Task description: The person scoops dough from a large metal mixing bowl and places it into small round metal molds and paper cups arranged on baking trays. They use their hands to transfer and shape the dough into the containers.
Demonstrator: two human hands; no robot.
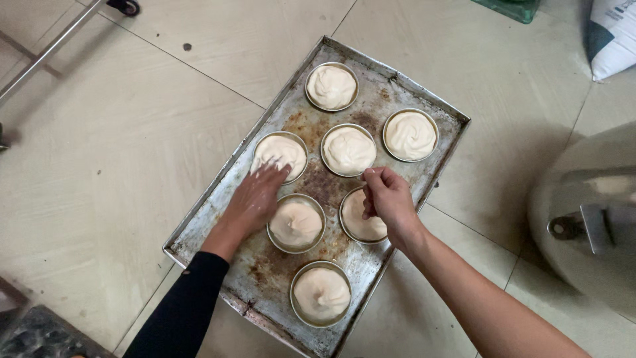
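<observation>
Left hand: our left hand [255,199] lies flat with fingers spread on the baking tray [218,199], fingertips touching the rim of the middle-left tin [280,156]; the arm wears a black sleeve [182,311].
Right hand: our right hand [389,199] is bare-armed and curled shut, thumb and fingers pinched together over the tin at right [358,222]; we cannot tell what the pinch holds, if anything.
Tins: we see seven round metal tins of pale swirled batter on the tray; the centre tin [296,223] sits between our two hands, the nearest tin [321,293] lies close to the tray's front edge.
Tray: worn, stained metal, set at a slant on the tiled floor [119,166].
Surroundings: a large steel vessel [589,219] stands at right, a white sack [613,36] in the far corner.
</observation>
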